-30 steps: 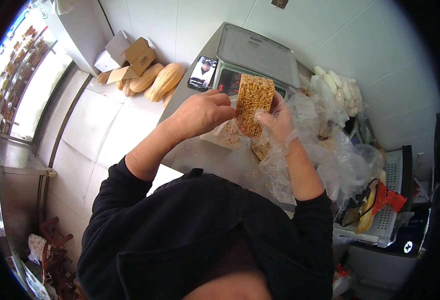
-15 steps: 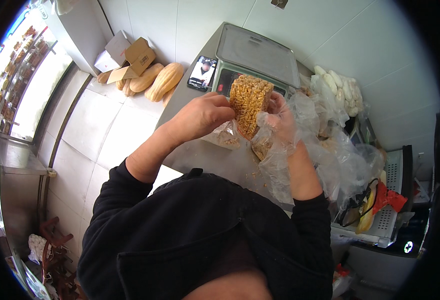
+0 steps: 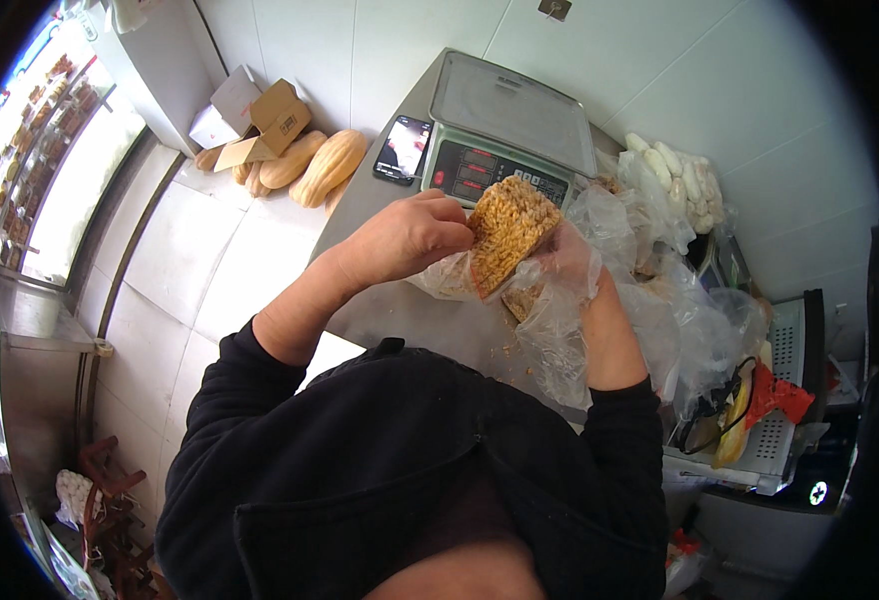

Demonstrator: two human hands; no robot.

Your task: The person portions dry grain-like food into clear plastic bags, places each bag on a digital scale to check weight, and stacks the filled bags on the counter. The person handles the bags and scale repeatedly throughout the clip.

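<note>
A golden block of pressed puffed-grain snack (image 3: pixel 512 235) is held up over the steel counter, tilted. My right hand (image 3: pixel 566 256), partly covered by clear plastic film, grips the block from its right side. My left hand (image 3: pixel 422 234) is closed at the block's left edge; its fingertips are turned away, so what they pinch is hidden. Under the block, another piece of the same snack (image 3: pixel 523 300) lies in a clear plastic bag (image 3: pixel 560 345). A second clear bag (image 3: pixel 446 278) sits below my left hand. Crumbs are scattered on the counter (image 3: pixel 410 325).
Beyond the block stands a weighing scale (image 3: pixel 515 100) with a grey tray, and a phone (image 3: pixel 403 150) lies beside it. Crumpled plastic bags (image 3: pixel 695 330) crowd the right side, near white radish-like vegetables (image 3: pixel 665 165). Large tan squashes (image 3: pixel 328 168) and an open carton (image 3: pixel 278 118) are at the left.
The block has tilted and shifted slightly right and down, uncovering more of the scale's keypad. My right hand has turned with it; my left hand has barely moved.
</note>
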